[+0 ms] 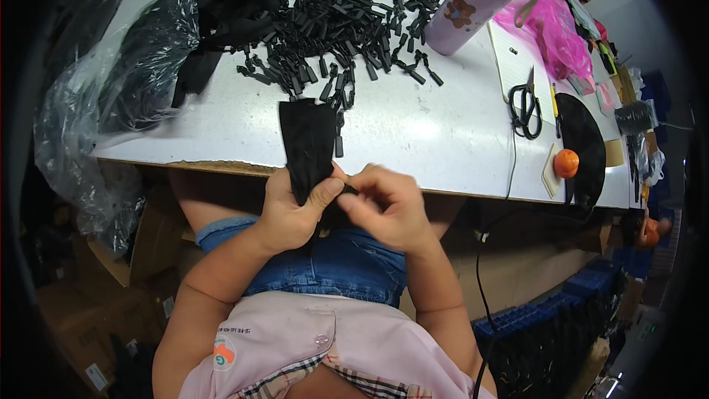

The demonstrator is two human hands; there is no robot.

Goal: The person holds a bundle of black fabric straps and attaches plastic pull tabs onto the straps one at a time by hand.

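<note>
Black fabric strip [309,137] reaches over the near edge of the white table [244,122], its lower end gripped by the left hand [288,210]; the right hand [391,207], fingers curled in, seems to pinch a dark end beside the left thumb. A loosened left grip could let the cloth twist; its top might snag the heaped black pieces [340,22]. Scissors [527,89] lie rightward; blue crates [532,312] sit below.
</note>
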